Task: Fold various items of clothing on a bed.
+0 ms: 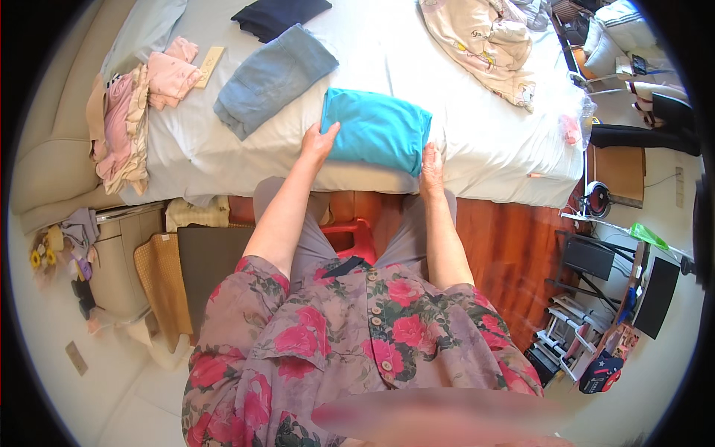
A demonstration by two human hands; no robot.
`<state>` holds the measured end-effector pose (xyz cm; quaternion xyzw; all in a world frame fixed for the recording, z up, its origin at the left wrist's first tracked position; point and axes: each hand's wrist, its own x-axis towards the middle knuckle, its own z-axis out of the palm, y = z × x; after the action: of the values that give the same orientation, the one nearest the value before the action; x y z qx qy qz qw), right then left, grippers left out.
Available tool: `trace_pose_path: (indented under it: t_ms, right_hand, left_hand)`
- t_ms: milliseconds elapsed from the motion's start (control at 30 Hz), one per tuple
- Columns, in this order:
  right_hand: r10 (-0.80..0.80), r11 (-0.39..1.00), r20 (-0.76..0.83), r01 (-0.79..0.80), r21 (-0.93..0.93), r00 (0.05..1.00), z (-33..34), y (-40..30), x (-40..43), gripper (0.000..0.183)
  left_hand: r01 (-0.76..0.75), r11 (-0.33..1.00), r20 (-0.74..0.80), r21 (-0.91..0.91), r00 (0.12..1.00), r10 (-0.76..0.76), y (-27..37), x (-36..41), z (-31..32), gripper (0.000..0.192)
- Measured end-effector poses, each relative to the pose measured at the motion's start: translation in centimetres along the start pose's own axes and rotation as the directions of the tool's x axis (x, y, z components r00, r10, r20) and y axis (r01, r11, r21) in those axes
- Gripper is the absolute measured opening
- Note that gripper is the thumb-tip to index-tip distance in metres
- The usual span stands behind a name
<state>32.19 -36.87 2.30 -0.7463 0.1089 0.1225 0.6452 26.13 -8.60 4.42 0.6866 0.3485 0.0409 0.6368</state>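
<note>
A turquoise folded cloth (pixel 375 129) lies near the front edge of the bed, directly before me. My left hand (pixel 320 143) holds its left edge, the thumb lying over the top and the other fingers mostly hidden. At the lower right corner, my right hand (pixel 432 169) grips the side, fingers pointing away from me. Just to the left rests a folded blue-grey denim garment (pixel 276 78). Behind that is a dark navy folded garment (pixel 282 17).
The bed's white sheet (pixel 491 151) carries pink folded clothes (pixel 173 72), a pile of pink and cream clothes (pixel 123 131), a pale yellow flat box (pixel 210 67) and a crumpled cream printed cloth (pixel 486 44). Below the bed edge, a red plastic stool (pixel 352 232) shows between my knees.
</note>
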Motion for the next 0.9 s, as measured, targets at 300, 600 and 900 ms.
trace_pose_path:
  t_ms: [300, 600, 900]
  right_hand:
    - [-0.111, 0.983, 0.025, 0.114, -0.146, 0.993, 2.5, -4.9, -3.6, 0.062]
    - [0.210, 0.925, 0.226, -0.268, 0.270, 0.951, 2.4, -6.4, -5.7, 0.045]
    - [0.126, 0.945, 0.326, -0.214, 0.248, 0.937, 2.6, -11.0, -6.2, 0.040]
  left_hand:
    - [0.094, 0.994, 0.164, -0.056, 0.983, -0.084, 0.5, -2.1, -0.6, 0.027]
    - [0.084, 0.994, 0.118, -0.076, 0.990, -0.075, -0.1, -3.6, -2.1, 0.025]
    - [-0.007, 0.999, 0.112, 0.036, 0.994, 0.002, 3.4, -5.1, -3.0, 0.028]
